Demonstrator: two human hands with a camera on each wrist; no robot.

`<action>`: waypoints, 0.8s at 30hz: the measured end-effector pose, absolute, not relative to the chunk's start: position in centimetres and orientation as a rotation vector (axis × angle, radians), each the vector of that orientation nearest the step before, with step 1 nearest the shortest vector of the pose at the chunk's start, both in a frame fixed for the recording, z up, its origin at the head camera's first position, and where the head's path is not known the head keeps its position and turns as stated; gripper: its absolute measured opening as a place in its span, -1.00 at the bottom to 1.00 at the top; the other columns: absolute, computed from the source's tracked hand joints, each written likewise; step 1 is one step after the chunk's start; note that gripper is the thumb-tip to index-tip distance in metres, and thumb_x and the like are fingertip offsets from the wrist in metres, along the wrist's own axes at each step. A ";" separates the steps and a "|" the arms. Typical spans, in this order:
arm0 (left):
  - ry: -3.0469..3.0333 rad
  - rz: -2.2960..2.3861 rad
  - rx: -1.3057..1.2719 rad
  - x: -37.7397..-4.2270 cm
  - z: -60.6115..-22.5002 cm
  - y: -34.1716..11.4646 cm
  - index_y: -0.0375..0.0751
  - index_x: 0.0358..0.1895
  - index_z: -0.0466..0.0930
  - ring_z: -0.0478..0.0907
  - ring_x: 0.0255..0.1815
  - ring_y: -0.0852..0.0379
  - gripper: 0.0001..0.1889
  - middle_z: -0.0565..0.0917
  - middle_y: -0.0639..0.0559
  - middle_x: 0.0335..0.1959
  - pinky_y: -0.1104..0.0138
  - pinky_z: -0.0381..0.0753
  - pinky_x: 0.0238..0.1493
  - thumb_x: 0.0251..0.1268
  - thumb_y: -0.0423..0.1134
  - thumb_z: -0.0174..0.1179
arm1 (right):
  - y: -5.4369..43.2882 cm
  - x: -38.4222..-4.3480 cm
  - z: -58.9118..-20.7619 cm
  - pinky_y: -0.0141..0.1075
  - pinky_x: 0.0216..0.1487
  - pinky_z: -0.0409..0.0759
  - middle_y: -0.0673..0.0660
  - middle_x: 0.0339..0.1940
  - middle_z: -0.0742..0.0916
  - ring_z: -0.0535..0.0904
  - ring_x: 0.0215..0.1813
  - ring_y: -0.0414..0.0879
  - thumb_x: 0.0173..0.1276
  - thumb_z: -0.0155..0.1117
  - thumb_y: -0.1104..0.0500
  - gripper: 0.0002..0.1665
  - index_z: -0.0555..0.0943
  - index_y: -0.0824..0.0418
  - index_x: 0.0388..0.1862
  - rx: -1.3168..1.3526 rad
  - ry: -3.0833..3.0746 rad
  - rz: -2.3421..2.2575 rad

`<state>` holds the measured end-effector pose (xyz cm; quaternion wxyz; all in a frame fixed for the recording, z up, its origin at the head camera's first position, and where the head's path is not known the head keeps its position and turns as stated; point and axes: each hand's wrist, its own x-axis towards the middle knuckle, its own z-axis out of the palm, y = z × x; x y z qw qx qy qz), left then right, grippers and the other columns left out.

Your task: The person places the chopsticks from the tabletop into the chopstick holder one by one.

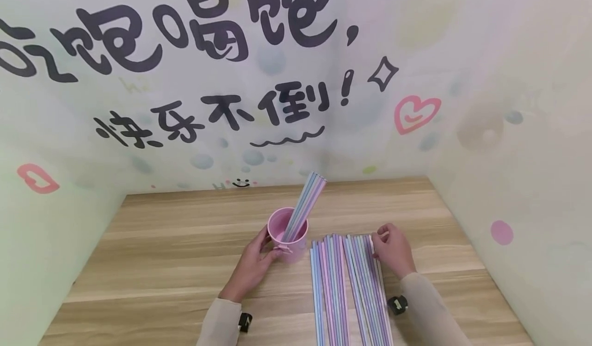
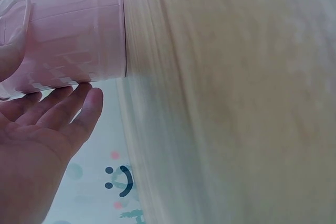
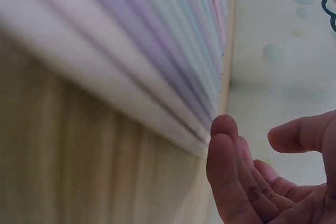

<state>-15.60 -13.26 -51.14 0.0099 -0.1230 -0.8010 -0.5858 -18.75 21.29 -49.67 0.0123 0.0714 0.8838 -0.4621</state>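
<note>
Gripping the pink cup (image 1: pixel 298 252) from its left with the left hand (image 1: pixel 252 265). To the cup's right, reaching with a loose right hand (image 1: pixel 393 248), with thumb parted from fingers, to the far ends of the outermost pastel straws (image 1: pixel 335 284); cannot tell whether touching. Find these straws fanned out right of the cup, with long axes running near to far, closest to the right hand. Note a leaning bundle (image 1: pixel 305 207) inside the cup, tipped right. Allow for bare tabletop (image 1: pixel 176 248) left of the cup, but only a narrow gap between cup and leftmost straws.
</note>
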 end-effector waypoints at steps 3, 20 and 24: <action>-2.501 -1.803 -0.389 -15.7 -51.2 -13.3 -0.13 0.58 0.10 0.39 0.39 -0.19 -0.21 0.38 -0.22 0.43 0.14 0.48 0.36 0.35 -0.27 0.27 | 21.7 -18.5 -50.0 -0.32 -0.49 0.68 0.23 -0.35 0.70 0.65 -0.51 -0.08 0.42 0.16 0.22 -0.77 0.49 0.38 -0.10 0.214 2.781 -1.381; -2.520 -1.790 -0.388 -15.7 -51.2 -13.5 -0.15 0.56 0.12 0.41 0.38 -0.16 -0.24 0.41 -0.22 0.41 0.14 0.50 0.35 0.35 -0.30 0.27 | 23.1 -17.6 -51.2 -0.27 -0.48 0.61 0.15 -0.43 0.73 0.61 -0.45 -0.07 0.20 0.33 0.26 -0.82 0.56 0.34 -0.28 0.163 2.846 -1.110; -2.524 -1.789 -0.382 -15.7 -51.1 -13.4 -0.15 0.56 0.13 0.41 0.37 -0.16 -0.24 0.42 -0.22 0.40 0.15 0.51 0.35 0.36 -0.30 0.27 | 23.0 -17.6 -51.2 -0.23 -0.47 0.63 0.17 -0.40 0.72 0.60 -0.42 -0.03 0.20 0.34 0.23 -0.80 0.59 0.36 -0.29 0.161 2.870 -1.044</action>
